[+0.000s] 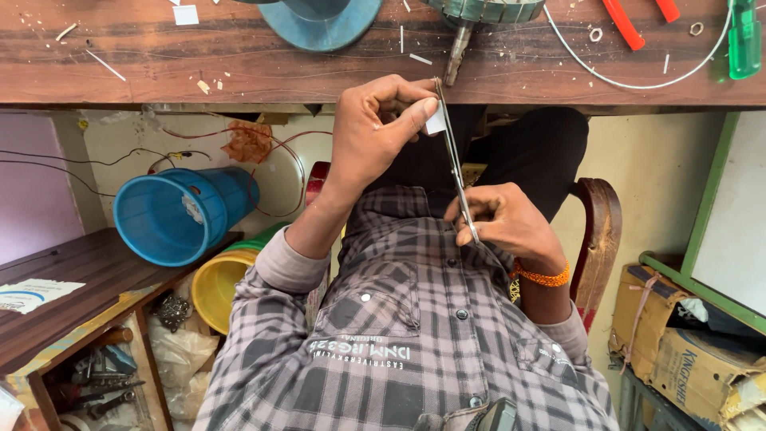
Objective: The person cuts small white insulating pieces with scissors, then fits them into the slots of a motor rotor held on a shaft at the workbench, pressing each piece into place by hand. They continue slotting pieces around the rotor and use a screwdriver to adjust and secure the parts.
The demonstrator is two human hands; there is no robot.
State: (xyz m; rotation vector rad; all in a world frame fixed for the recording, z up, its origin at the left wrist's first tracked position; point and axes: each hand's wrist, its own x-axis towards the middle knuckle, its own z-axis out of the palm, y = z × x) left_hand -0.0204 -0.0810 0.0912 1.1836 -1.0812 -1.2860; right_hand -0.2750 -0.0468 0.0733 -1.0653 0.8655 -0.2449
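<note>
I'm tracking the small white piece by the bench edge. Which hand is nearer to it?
Left. The left hand pinches the small white piece in its fingers; the right hand is below it, nearer the body, gripping the thin metal tool.

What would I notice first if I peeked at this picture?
Two hands in the middle: the left hand pinches a small white piece, and the right hand works thin metal scissors against it. A blue bucket lies tipped on its side at the left, with a yellow bucket below it.
</note>
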